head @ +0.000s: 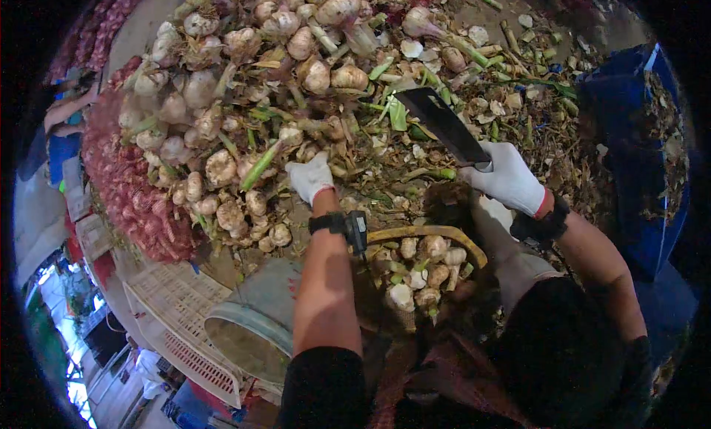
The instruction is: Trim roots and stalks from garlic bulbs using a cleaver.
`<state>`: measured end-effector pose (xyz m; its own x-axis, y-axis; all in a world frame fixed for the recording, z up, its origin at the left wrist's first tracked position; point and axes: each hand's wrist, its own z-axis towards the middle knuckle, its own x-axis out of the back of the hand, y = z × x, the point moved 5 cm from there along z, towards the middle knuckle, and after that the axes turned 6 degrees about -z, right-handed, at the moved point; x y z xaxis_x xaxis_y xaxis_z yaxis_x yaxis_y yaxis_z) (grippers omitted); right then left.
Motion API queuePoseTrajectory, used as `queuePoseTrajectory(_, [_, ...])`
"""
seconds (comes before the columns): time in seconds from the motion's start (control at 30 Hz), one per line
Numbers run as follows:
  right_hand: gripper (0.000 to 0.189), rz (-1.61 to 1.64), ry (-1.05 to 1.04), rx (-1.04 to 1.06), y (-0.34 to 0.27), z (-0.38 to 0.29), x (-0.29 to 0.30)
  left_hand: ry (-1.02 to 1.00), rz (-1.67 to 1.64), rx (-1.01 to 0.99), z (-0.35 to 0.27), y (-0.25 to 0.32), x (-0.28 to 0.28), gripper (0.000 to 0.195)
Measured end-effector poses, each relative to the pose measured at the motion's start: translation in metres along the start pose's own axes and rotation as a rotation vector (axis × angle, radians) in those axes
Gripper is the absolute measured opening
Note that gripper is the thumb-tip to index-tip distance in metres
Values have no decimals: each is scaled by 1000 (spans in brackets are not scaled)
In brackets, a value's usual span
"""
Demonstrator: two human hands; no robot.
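My right hand (508, 176), in a white knit glove with a red cuff, grips the handle of a cleaver (441, 120). The dark, broad blade points up and to the left over loose trimmings. My left hand (311, 178), gloved the same way, reaches against the near edge of a large heap of garlic bulbs (222, 168), many with stalks on. Its fingertips are among the bulbs, and whether they grip one I cannot tell. Close to me, below and between my hands, a basket with a yellow rim (422, 230) holds several garlic bulbs (427, 270) with cut stalks.
Red mesh sacks of garlic (130, 190) lie left of the heap. A grey bucket (255, 312) lies tipped beside a pale slatted plastic crate (172, 307). Dry skins and stalk pieces (533, 118) cover the ground up to a blue container (616, 168). Another person's arm (69, 112) shows far left.
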<state>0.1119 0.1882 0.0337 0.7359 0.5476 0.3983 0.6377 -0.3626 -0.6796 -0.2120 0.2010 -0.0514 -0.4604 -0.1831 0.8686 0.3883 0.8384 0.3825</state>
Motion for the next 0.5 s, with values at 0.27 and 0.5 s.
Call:
queuePoseTrajectory(0.27, [27,-147,119,336,-25,1,-1,-701,-697,-323,-113,47,19,57])
queuePoseTrajectory(0.5, [17,-541,192,605,-52,-22,8,-1052,-996,-416,-163,63,2,73])
